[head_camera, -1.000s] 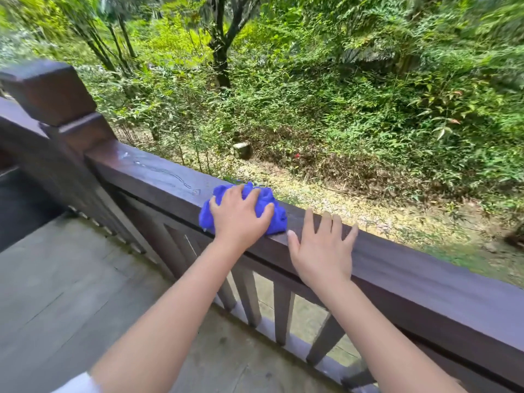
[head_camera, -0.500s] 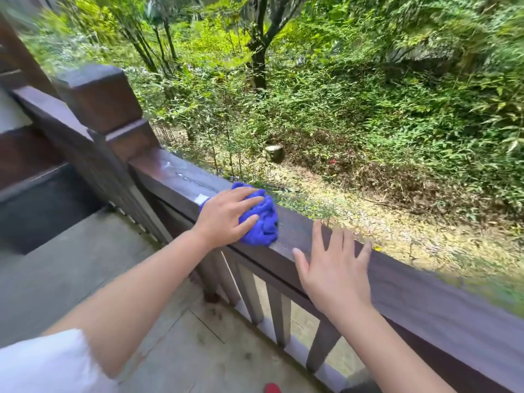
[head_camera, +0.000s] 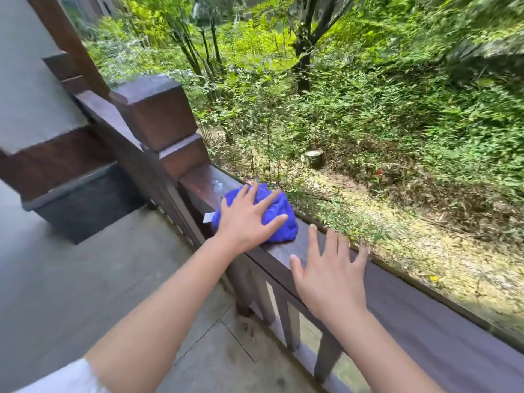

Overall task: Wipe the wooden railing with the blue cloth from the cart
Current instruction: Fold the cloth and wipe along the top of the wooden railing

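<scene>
My left hand [head_camera: 247,219] lies spread flat, pressing the soft, light, bunched cloth [head_camera: 279,219] onto the railing [head_camera: 425,321] near the post [head_camera: 158,120], best held from above, while my right hand [head_camera: 330,279] rests open, empty.

The railing [head_camera: 283,252] is dark brown wood with a smooth, faintly glossy top that catches light near the post [head_camera: 158,120]; further right its top looks duller and greyish. The post is the same stained wood, with a soft sheen on its flat faces. The blue cloth [head_camera: 279,219] is a soft, nubby fabric, matt and bunched into folds, with a small white tag [head_camera: 207,217] at its left edge. The floor [head_camera: 85,279] is matt grey stone or concrete slabs, slightly stained. The wall [head_camera: 25,80] at far left looks matt grey plaster
</scene>
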Demonstrator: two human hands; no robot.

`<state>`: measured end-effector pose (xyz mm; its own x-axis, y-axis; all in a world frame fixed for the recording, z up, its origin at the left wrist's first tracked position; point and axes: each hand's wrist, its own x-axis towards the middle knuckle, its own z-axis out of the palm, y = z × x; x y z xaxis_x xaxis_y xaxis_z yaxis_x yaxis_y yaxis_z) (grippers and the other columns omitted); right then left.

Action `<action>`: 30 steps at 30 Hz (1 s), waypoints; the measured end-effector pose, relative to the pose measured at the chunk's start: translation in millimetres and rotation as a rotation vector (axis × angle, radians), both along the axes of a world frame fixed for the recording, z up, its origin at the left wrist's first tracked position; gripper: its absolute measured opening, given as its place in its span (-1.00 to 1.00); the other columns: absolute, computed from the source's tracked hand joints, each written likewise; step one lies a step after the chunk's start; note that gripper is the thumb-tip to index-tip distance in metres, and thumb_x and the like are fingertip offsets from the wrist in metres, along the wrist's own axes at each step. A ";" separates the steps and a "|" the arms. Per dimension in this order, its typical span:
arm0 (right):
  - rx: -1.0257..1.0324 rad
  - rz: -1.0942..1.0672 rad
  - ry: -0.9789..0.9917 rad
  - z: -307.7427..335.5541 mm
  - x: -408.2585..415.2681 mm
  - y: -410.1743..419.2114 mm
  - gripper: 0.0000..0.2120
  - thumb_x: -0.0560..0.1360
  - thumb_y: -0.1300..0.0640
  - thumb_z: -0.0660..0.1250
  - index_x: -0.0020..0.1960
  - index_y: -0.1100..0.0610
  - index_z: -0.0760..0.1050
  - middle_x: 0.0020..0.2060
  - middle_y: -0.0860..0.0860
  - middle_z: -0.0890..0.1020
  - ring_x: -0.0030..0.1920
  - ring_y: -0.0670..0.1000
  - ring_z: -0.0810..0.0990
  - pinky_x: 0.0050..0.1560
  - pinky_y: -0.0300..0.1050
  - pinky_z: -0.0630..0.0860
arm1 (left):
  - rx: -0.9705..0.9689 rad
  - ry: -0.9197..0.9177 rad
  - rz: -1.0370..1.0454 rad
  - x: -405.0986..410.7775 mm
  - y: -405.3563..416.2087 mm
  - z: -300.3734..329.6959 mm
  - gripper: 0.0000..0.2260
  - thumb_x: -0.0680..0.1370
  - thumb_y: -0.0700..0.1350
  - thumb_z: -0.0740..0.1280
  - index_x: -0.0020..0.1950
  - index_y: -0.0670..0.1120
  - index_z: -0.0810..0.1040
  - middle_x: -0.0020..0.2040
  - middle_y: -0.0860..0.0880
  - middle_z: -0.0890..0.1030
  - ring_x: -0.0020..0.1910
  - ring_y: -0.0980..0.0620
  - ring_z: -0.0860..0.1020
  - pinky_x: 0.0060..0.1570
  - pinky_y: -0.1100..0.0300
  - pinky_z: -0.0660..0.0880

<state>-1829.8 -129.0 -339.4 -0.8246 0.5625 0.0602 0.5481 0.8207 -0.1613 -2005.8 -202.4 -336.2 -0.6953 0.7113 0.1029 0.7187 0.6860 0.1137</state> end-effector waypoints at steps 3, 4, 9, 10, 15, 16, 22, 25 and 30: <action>0.021 -0.009 -0.022 -0.2 -3.5 1.0 -0.36 0.50 -0.22 -0.10 0.49 0.08 -0.02 0.43 0.16 0.26 0.41 0.15 0.21 0.34 0.30 0.09 | 0.016 0.042 -0.221 3.5 -11.9 1.4 -0.50 0.47 0.31 -0.06 0.41 0.36 -0.05 0.56 0.03 -0.01 0.52 0.04 -0.03 0.35 -0.38 -0.05; 0.023 -0.020 -0.042 0.5 -2.9 0.9 -0.35 0.50 -0.23 -0.15 0.49 0.08 -0.05 0.44 0.15 0.24 0.42 0.14 0.19 0.35 0.29 0.09 | 0.012 0.048 -0.295 2.9 -13.7 3.4 -0.51 0.49 0.28 -0.06 0.41 0.37 -0.10 0.55 0.07 -0.03 0.52 0.06 -0.04 0.36 -0.36 -0.04; 0.025 -0.060 -0.115 9.7 -3.8 -2.4 -0.25 0.38 -0.22 -0.32 0.48 0.07 0.05 0.42 0.15 0.31 0.41 0.14 0.26 0.33 0.30 0.17 | 0.000 0.038 -0.405 -12.0 -14.0 4.3 -0.51 0.49 0.24 0.00 0.43 0.27 0.10 0.53 0.12 0.11 0.51 0.09 0.02 0.40 -0.21 0.11; 0.023 -0.069 -0.121 11.7 -4.4 -2.8 -0.27 0.40 -0.20 -0.25 0.45 0.09 0.16 0.36 0.18 0.40 0.36 0.17 0.36 0.28 0.32 0.25 | 0.026 0.046 -0.402 -13.9 -13.5 3.3 -0.47 0.45 0.29 0.01 0.41 0.21 0.20 0.52 0.11 0.15 0.51 0.08 0.06 0.41 -0.22 0.11; -0.008 -0.131 -0.077 17.6 -21.2 -11.7 -0.35 0.39 -0.16 -0.03 0.30 0.19 0.43 0.14 0.24 0.59 0.14 0.24 0.56 0.10 0.37 0.42 | 0.052 0.145 -0.473 -38.1 -13.2 -0.9 -0.35 0.35 0.40 0.06 0.35 0.11 0.36 0.49 0.04 0.27 0.48 0.01 0.20 0.40 -0.29 0.06; -0.028 -0.133 -0.091 18.7 -29.3 -14.9 -0.33 0.40 -0.17 -0.08 0.35 0.18 0.36 0.19 0.25 0.55 0.20 0.23 0.52 0.16 0.37 0.38 | 0.032 0.147 -0.452 -51.6 -14.3 1.4 -0.35 0.36 0.40 0.03 0.36 0.13 0.35 0.50 0.04 0.23 0.49 0.02 0.16 0.41 -0.30 0.00; -0.036 -0.122 -0.154 6.8 -72.1 -24.5 -0.36 0.49 -0.21 -0.23 0.49 0.07 -0.19 0.46 0.14 0.16 0.45 0.14 0.09 0.39 0.30 0.01 | -0.038 0.045 -0.119 -137.7 -35.4 7.0 -0.36 0.38 0.40 0.02 0.39 0.17 0.27 0.56 0.00 0.00 0.52 -0.02 -0.06 0.42 -0.27 0.00; -0.032 -0.115 -0.133 7.0 -88.5 -27.9 -0.36 0.51 -0.19 -0.16 0.49 0.08 -0.17 0.45 0.15 0.18 0.43 0.14 0.11 0.38 0.29 0.02 | 0.008 0.020 0.014 -143.4 -36.8 0.6 -0.40 0.39 0.38 0.08 0.37 0.17 0.28 0.53 -0.06 0.11 0.50 -0.09 0.07 0.38 -0.19 0.18; -0.025 -0.053 -0.067 5.9 -119.1 -33.7 -0.37 0.52 -0.17 -0.09 0.49 0.12 -0.10 0.44 0.14 0.21 0.41 0.14 0.16 0.36 0.28 0.06 | 0.093 0.035 0.152 -124.5 -28.9 -0.7 -0.43 0.38 0.32 0.15 0.33 0.12 0.36 0.48 -0.17 0.23 0.43 -0.20 0.20 0.33 -0.15 0.25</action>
<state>-1949.0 -162.7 -333.5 -0.7954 0.6060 -0.0085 0.6007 0.7866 -0.1427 -2130.3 -231.4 -336.9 -0.7887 0.5848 0.1896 0.6124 0.7745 0.1589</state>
